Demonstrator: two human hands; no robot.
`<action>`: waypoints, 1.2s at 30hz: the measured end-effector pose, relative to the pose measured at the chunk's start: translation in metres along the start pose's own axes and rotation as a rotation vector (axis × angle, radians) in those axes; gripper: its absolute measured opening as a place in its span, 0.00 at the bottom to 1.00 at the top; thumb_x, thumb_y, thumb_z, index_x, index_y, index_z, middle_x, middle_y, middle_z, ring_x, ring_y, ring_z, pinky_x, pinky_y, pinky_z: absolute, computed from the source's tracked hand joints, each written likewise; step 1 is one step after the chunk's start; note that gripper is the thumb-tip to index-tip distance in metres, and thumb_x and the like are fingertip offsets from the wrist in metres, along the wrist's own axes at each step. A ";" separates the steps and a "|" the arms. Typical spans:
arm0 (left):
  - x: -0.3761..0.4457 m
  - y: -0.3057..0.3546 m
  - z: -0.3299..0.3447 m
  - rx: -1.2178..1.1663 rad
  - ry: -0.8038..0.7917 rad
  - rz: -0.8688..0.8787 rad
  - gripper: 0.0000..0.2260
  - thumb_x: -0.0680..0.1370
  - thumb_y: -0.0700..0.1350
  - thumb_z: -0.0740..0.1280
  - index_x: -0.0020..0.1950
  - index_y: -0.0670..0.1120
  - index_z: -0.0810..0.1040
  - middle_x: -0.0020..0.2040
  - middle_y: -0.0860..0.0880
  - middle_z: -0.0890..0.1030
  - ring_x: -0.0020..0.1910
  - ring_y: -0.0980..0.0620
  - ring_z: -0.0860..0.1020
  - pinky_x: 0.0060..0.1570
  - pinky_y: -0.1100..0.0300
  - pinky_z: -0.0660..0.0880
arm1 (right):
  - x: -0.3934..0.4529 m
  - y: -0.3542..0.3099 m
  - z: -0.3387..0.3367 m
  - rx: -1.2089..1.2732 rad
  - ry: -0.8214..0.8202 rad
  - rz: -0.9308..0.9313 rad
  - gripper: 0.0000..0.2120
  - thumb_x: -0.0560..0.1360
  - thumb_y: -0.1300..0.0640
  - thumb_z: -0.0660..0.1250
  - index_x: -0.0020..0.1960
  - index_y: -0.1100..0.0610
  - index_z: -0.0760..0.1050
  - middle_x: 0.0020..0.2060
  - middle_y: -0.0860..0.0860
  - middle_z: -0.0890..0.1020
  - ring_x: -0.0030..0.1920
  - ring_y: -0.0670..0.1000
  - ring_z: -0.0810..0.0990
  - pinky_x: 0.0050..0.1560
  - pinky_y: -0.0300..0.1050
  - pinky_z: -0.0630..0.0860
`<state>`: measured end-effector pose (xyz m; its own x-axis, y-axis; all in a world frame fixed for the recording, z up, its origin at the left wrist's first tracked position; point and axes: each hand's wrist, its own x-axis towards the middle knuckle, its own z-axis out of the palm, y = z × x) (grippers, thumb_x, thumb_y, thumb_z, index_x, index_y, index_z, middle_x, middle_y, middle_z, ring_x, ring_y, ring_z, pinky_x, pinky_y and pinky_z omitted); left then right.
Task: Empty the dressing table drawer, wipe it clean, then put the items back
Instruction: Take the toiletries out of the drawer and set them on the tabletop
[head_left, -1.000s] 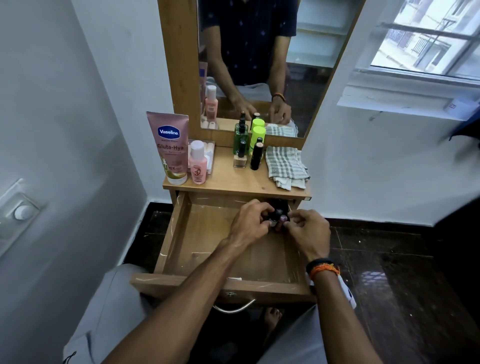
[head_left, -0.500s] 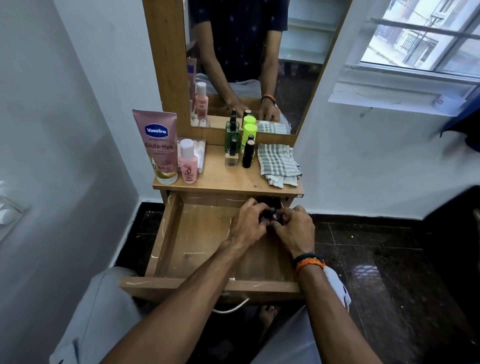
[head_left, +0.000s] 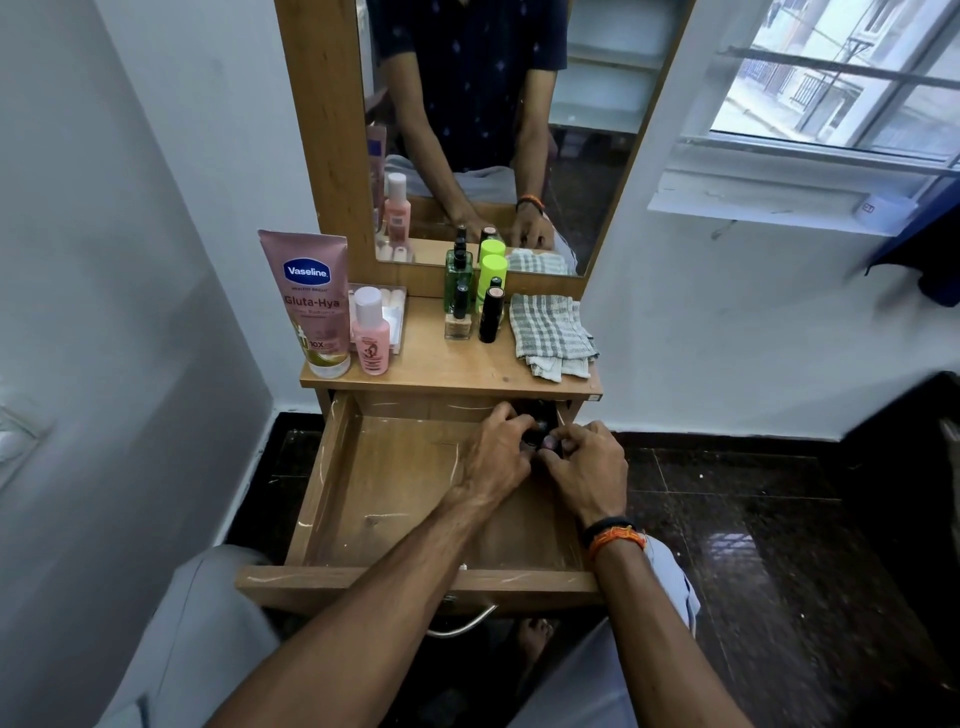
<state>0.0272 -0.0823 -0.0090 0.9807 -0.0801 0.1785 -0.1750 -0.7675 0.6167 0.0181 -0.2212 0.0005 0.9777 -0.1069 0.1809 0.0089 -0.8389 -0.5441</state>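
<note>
Your left hand (head_left: 496, 457) and right hand (head_left: 587, 470) meet at the back right corner of the drawer (head_left: 415, 582), fingers pinching small dark items (head_left: 537, 436), likely gathered together for lifting out. Behind the drawer, the worktop (head_left: 441, 364) holds bottles already out and the checked cloth (head_left: 553, 335), handy for wiping.

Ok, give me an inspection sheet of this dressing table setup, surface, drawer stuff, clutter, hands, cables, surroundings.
Surface: wooden dressing table top, scuffed, below a mirror.
Job's things: drawer pulled open, floor mostly bare; small dark items at its back right corner; checked cloth folded on the top.
Clutter: Vaseline tube, pink bottle, green bottles, black stick, all upright on the top.
Hands: left hand and right hand both curled round the small dark items.
Cables: nothing seen.
Surroundings: white walls, window at right, dark tiled floor.
</note>
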 end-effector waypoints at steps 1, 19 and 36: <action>0.000 0.000 0.000 0.006 0.002 0.004 0.15 0.77 0.44 0.71 0.64 0.48 0.79 0.57 0.48 0.75 0.56 0.47 0.78 0.49 0.50 0.81 | 0.000 0.000 0.000 0.002 0.000 0.003 0.07 0.71 0.53 0.76 0.48 0.53 0.82 0.42 0.48 0.74 0.40 0.45 0.73 0.37 0.28 0.62; -0.006 -0.003 -0.006 0.030 0.007 -0.006 0.10 0.75 0.44 0.73 0.55 0.49 0.79 0.52 0.48 0.78 0.53 0.47 0.77 0.44 0.52 0.78 | -0.001 0.001 0.000 0.030 0.001 0.015 0.08 0.71 0.53 0.77 0.49 0.54 0.84 0.43 0.49 0.76 0.41 0.46 0.73 0.38 0.28 0.62; -0.012 -0.005 -0.061 -0.313 0.179 0.003 0.09 0.72 0.40 0.76 0.49 0.48 0.79 0.45 0.53 0.82 0.44 0.57 0.81 0.42 0.66 0.79 | -0.005 -0.030 -0.031 0.353 0.112 -0.029 0.09 0.68 0.54 0.80 0.44 0.51 0.82 0.39 0.42 0.83 0.39 0.41 0.81 0.42 0.37 0.80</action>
<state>0.0112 -0.0390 0.0326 0.9540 0.0518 0.2952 -0.2235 -0.5331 0.8160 0.0063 -0.2121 0.0418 0.9470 -0.1598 0.2785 0.1276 -0.6086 -0.7831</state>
